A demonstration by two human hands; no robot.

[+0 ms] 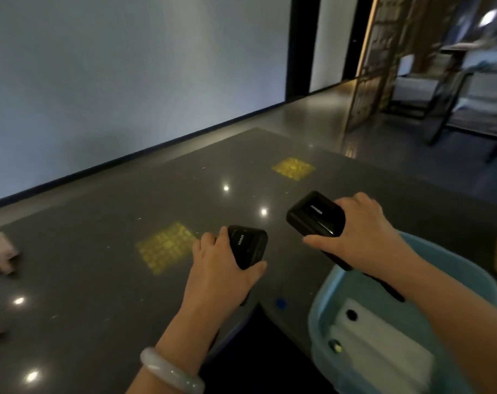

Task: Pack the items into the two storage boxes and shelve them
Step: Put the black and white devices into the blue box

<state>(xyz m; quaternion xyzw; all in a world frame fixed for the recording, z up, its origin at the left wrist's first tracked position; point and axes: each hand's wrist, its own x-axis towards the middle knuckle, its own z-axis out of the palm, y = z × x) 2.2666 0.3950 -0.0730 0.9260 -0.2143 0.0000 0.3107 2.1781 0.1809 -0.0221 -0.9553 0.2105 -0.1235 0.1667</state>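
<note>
Head view: each hand, left [221, 268] and right [361, 231], gripped a black charger [248, 245], [315, 216], apparently bound for the near-right blue box [455, 265].

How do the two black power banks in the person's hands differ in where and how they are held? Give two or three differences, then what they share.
The power bank in the left hand is held lower, over the dark table; the power bank in the right hand is higher and farther out, near the blue box. The left hand wraps its bank from below; the right hand clasps its bank from the side. Both are black, rounded blocks with light lettering.
</note>
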